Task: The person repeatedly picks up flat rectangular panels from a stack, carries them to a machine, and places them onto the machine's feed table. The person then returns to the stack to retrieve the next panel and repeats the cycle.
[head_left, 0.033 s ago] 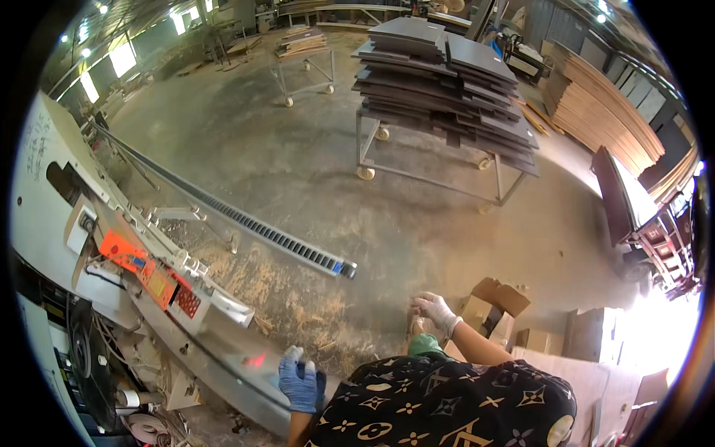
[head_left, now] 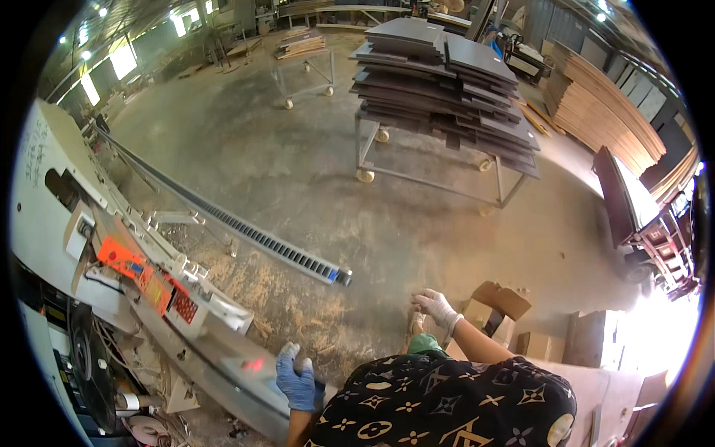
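My left hand, in a blue glove, is over the near edge of the long grey machine bed. Its thumb stands apart from the fingers and nothing shows in its grasp; whether it touches the metal I cannot tell. A red light spot glows on the bed beside it. My right hand wears a white glove and hangs in front of my body, above my shoe. The fingers are loosely stretched toward the left, with nothing in them. An open cardboard box is just right of that hand.
A roller rail runs from the machine's far end, ending ahead of me. Dark panels are stacked on a wheeled cart, with a smaller cart behind. Brown boards lean at the right. Sawdust covers floor beside the machine.
My left hand has shifted slightly left and up, its thumb a little farther from the fingers. The right hand has hardly moved. The view has turned very slightly.
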{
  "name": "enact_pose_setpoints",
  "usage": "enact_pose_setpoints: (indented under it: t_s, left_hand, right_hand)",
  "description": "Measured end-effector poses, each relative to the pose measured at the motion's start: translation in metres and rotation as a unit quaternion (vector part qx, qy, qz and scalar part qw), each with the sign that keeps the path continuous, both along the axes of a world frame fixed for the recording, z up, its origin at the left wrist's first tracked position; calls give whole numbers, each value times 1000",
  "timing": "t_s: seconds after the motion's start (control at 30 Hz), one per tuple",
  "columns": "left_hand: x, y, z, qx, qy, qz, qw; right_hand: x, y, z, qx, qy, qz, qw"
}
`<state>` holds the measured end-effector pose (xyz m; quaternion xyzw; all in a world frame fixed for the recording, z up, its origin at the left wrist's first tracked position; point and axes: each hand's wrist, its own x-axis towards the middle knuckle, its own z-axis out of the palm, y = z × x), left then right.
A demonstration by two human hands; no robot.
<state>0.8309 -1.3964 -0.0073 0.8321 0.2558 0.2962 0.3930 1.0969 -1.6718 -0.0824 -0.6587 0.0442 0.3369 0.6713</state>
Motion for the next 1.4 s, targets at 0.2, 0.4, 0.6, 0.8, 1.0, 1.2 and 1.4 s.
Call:
enact_pose_setpoints:
  t_s: [0.2, 0.4, 0.6, 0.8, 1.0, 1.2, 1.4]
  left_hand:
    - [258, -4, 11, -64, -146, -68, 985]
    - [492, 11, 54, -80, -162, -149, 972]
    - [732, 110, 65, -65, -139, -201, 968]
    - [1004, 218, 144, 159, -37, -141, 977]
    - [1211, 249, 217, 207, 59, -64, 974]
    - [1290, 253, 217, 193, 90, -84, 973]
    - [1232, 219, 215, 401, -34, -85, 912]
  right_hand:
    - [208, -60, 17, -21, -114, -4, 993]
    - [374, -104, 81, 7, -165, -92, 982]
    - [523, -80, 136, -95, -291, -32, 951]
    - [705, 13, 210, -93, -465, -46, 879]
    - [886, 120, 263, -334, -584, -148, 725]
    - [993, 164, 269, -419, -561, -205, 684]
    - [994, 156, 271, -289, -505, -319, 748]
